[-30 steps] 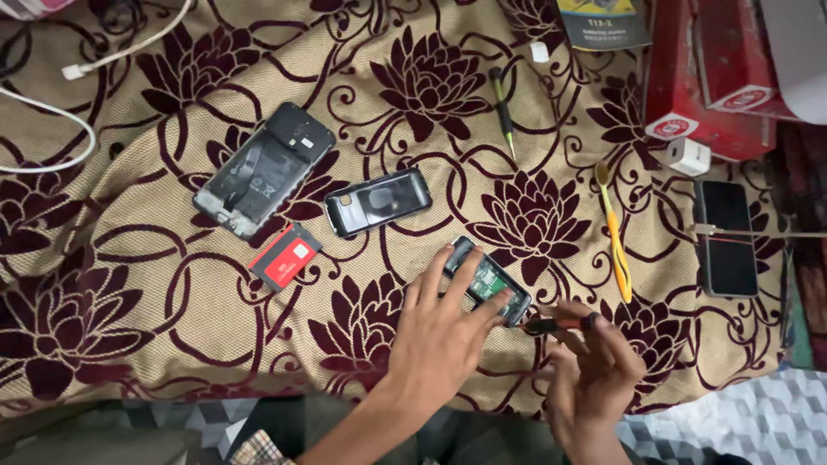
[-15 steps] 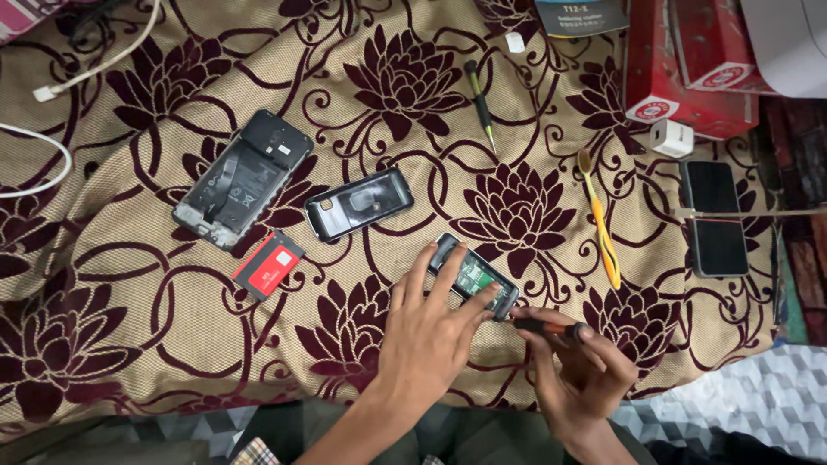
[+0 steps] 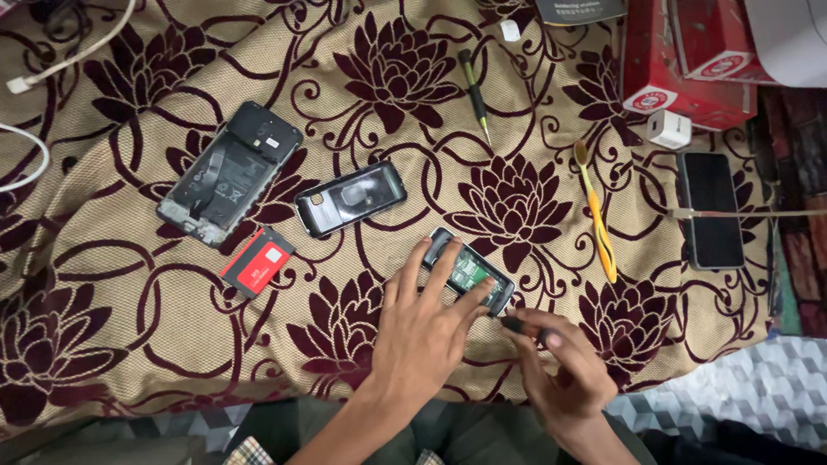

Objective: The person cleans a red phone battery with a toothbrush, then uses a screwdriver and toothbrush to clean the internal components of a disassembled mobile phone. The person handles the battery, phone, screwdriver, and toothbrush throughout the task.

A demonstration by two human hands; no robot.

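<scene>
Cloth: tan with dark maroon flower print, fills nearly the whole frame and bears all items. Red boxes: upper right corner, stacked. Opened phone: upper left of centre, back removed, insides showing, lying at a slant. Black phone: right edge, screen dark, a thin stick lying across it. Back cover: centre, black, just right of the opened phone. Left hand: lower centre, fingers spread flat, tips pressing down on the small phone. Right hand: lower right of centre, fingers curled closed round a dark-handled tool, its tip at the small phone's lower right end. Small phone: just below centre, back open, green board showing, pinned to the cloth under the left fingertips. Brush: yellow handle, right of centre, lying roughly upright in frame. Screwdriver: top centre, black and green handle. Battery: red, left of centre, below the opened phone. Charger: white cube, below the boxes. Cables: white, upper left edge.
</scene>
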